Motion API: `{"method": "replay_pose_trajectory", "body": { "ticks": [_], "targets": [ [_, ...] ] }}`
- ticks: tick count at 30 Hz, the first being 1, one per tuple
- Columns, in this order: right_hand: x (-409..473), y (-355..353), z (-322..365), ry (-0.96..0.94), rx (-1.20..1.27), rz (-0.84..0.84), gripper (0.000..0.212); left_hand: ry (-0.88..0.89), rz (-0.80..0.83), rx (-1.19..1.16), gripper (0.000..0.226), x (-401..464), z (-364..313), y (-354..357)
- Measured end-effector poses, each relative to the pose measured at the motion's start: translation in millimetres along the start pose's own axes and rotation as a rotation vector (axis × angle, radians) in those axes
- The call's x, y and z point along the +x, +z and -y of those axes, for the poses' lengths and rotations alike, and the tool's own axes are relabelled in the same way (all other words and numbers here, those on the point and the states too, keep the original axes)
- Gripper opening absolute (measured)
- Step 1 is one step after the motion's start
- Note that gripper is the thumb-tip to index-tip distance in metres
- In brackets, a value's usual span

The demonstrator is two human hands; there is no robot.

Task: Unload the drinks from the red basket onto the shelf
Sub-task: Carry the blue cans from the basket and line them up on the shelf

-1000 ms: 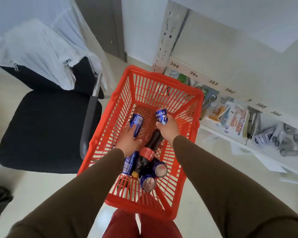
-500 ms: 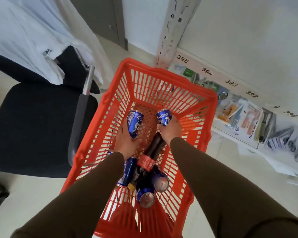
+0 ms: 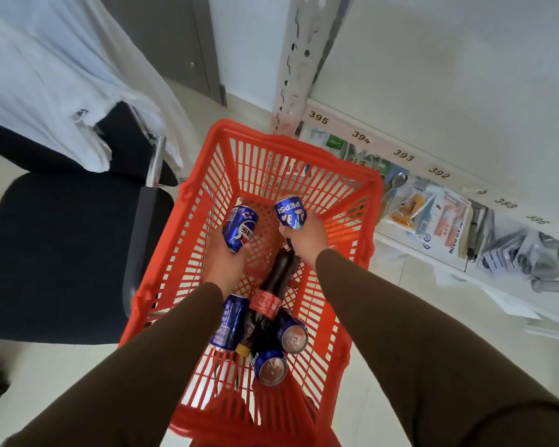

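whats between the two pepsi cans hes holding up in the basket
Nothing lies between the can in the left hand and the can in the right hand; the head view shows only the red basket mesh behind that gap.

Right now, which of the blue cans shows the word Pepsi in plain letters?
The can in the right hand: the blue can reads PEPSI upside down. The left hand's can shows other script; the three lying in the red basket show none.

Single head-worn wide-angle view, steeply downward, close above the red basket [image 3: 365,201] beside the shelf [image 3: 465,150].
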State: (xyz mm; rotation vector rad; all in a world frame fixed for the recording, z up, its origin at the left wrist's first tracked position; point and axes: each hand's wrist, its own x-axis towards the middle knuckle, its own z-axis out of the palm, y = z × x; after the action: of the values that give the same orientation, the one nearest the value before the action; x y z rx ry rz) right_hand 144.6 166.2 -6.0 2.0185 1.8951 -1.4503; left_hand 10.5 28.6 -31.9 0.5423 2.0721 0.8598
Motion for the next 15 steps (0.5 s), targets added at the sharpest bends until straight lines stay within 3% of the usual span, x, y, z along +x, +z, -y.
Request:
{"method": "replay_pose_trajectory", "body": {
  "ticks": [5,8,15],
  "targets": [
    [-48.5,-29.2,20.6,-0.011,0.420,0.015,0.052,0.106,0.016,-0.057,0.061,-31.2,-43.4,-29.7],
    [-81.9,-59.5,34.7,-0.033,0.567,-0.027,0.066,0.177,0.065,-0.071,0.071,-52.1,-78.8,-47.7],
    [-184.6,-167.5,32.7,-0.070,0.685,-0.261,0.075,0.433,0.216,-0.033,0.067,-113.3,-178.8,-73.6]
  ]
}}
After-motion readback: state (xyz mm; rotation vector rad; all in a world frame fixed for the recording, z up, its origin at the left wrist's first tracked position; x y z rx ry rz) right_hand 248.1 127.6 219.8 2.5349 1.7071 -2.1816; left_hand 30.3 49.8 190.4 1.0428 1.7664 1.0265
